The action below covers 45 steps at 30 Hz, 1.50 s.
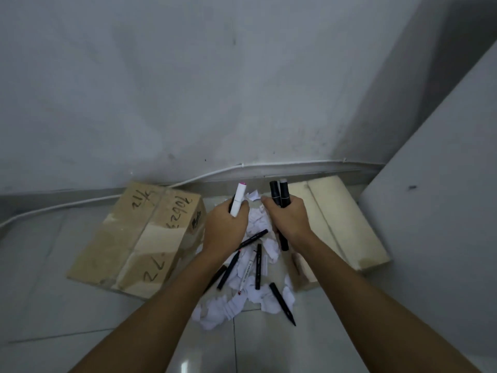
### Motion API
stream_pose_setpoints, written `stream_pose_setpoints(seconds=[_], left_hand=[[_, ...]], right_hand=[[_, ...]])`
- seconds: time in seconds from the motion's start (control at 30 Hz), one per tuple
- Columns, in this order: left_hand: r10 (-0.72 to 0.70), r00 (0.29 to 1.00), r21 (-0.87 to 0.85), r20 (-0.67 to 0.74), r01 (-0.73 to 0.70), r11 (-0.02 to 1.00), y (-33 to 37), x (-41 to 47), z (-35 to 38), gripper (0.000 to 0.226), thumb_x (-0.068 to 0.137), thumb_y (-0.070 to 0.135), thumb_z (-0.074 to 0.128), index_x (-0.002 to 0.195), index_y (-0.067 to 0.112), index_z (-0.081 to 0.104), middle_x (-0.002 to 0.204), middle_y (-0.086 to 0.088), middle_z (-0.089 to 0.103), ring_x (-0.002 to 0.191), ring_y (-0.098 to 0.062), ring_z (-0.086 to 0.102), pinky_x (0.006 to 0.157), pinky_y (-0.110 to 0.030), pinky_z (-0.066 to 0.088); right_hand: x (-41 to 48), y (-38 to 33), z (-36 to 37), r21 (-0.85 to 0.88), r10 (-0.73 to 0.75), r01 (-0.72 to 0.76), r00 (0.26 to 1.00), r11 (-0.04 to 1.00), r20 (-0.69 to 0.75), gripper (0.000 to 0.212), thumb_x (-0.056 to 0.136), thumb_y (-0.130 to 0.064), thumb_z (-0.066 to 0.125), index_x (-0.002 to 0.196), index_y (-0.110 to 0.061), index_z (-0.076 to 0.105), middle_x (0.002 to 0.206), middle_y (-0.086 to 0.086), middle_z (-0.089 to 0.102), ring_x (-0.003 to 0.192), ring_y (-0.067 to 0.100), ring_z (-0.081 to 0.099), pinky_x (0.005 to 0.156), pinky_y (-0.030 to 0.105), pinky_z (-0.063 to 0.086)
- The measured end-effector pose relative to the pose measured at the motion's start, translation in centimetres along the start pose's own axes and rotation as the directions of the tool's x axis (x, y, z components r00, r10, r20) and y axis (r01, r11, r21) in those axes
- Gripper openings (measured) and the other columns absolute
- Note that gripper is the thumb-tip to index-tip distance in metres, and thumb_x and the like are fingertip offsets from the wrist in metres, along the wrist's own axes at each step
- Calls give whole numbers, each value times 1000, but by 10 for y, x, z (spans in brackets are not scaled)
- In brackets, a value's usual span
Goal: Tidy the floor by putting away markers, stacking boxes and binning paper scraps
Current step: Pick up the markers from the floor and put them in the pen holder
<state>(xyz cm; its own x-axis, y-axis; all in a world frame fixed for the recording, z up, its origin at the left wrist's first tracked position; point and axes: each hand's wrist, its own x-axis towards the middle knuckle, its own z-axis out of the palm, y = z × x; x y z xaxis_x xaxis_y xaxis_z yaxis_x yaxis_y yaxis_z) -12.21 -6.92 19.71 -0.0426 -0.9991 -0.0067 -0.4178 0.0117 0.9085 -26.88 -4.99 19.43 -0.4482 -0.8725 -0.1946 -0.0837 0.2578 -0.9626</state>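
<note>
Centre frame: left hand (226, 228) is gripping a white marker (238, 198), right hand (290, 219) gripping black markers (279, 193). Floor markers (258, 266) below seem light, stiff, rollable; pinch mid-barrel.

Black handwriting is seen on the left cardboard box (139, 238), where "22" is made out near its front edge. Print on the white marker (246, 273) lying on the floor is too small to be read.

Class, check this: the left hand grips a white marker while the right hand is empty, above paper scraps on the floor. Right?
No: in the head view the right hand grips black markers. The left hand does grip a white marker, above paper scraps on the floor.
</note>
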Motion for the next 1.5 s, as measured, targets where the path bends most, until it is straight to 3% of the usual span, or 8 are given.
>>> stream_pose_setpoints(seconds=[0.13,0.4,0.5,0.77,1.03,1.27,1.37,1.5], left_hand=[[15,998,-10,60,-15,1000,98,1,-28,43,90,32,56,53,24,36,40,10,39,38,-5,34,40,-16,24],[66,995,-96,80,-59,994,304,15,-89,43,93,34,56,55,23,39,43,14,44,40,-4,37,40,-13,29],[84,990,-119,112,-70,990,373,12,-108,44,93,37,56,53,28,40,44,15,44,41,-4,37,40,-13,30],[196,964,-136,180,-172,976,534,-4,-161,41,93,39,57,53,40,50,45,15,46,41,-4,38,42,-13,29],[241,950,-167,197,-210,963,620,-22,-165,40,92,40,58,57,26,45,46,14,47,42,-3,39,41,-13,31],[235,941,-212,243,-185,960,660,-54,-127,36,93,40,60,60,28,51,48,12,49,44,-2,46,42,-11,35],[198,941,-227,275,-137,964,667,-69,-105,40,93,42,60,67,12,54,51,8,45,44,-4,41,46,-20,37],[201,929,-246,311,-126,961,677,-87,-78,37,90,49,58,61,26,54,49,11,47,44,-3,43,45,-17,37]], right_hand=[[-17,-98,-31,26,20,-20,1000,999,-5,31,81,-19,68,59,-15,47,48,-1,47,43,16,42,41,25,39],[-43,-304,-84,27,-17,18,999,999,-37,31,84,-27,71,65,-14,49,51,0,46,44,15,44,43,26,42],[-58,-366,-106,32,-44,46,998,998,-52,32,84,-26,71,64,-16,48,48,-5,46,42,11,44,40,23,40],[-100,-518,-161,78,-59,71,987,994,-148,32,87,-25,72,66,-13,51,51,4,48,40,13,45,38,22,41],[-131,-597,-230,-29,-144,141,961,990,-235,35,86,-35,70,63,-16,50,50,2,52,44,16,52,44,28,47],[-152,-610,-296,18,-124,137,939,990,-322,30,90,-28,69,67,-19,52,51,-3,52,41,7,50,44,20,46],[-157,-606,-322,45,-95,118,932,992,-349,29,89,-29,69,69,-14,53,54,1,53,43,12,50,45,20,45],[-157,-600,-351,73,-70,105,922,992,-381,33,88,-33,68,83,-1,61,56,8,55,43,14,50,46,21,46]])
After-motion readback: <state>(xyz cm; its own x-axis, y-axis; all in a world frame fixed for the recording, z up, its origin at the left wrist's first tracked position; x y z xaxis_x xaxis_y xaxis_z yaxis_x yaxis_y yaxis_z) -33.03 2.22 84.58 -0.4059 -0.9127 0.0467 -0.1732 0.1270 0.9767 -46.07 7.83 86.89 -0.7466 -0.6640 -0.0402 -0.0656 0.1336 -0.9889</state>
